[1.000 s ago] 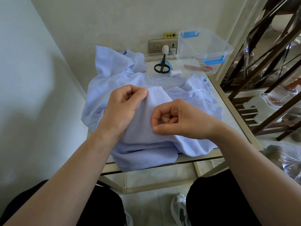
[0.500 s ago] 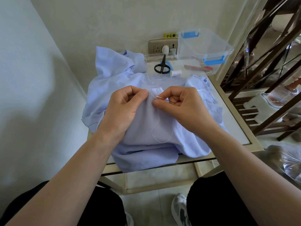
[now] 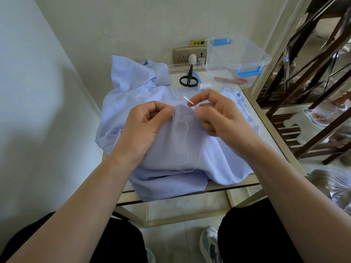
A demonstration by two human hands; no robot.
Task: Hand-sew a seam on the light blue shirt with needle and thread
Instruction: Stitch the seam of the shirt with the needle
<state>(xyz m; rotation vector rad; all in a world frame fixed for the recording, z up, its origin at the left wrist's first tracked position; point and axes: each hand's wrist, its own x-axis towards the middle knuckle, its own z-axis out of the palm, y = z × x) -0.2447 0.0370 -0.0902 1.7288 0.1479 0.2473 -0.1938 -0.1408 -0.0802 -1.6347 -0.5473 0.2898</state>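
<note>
Two bare hands are over the light blue shirt (image 3: 165,179), which lies heaped on a small glass-topped table (image 3: 264,118). Left hand (image 3: 144,128): fingers curled, thumb and forefinger pinching a raised fold of the shirt. Right hand (image 3: 222,118): fingers curled, thumb and forefinger pinching the needle (image 3: 188,100), which points up and far-left, just right of the fold. White thread (image 3: 187,170) runs from the fold edge by the left thumb, loops toward the near side of the shirt, then rises to the right hand. Far side of table: black scissors (image 3: 188,79) on a clear lid, thread spool (image 3: 204,86) just right of them, clear plastic box (image 3: 237,52) with blue latches at the wall.
</note>
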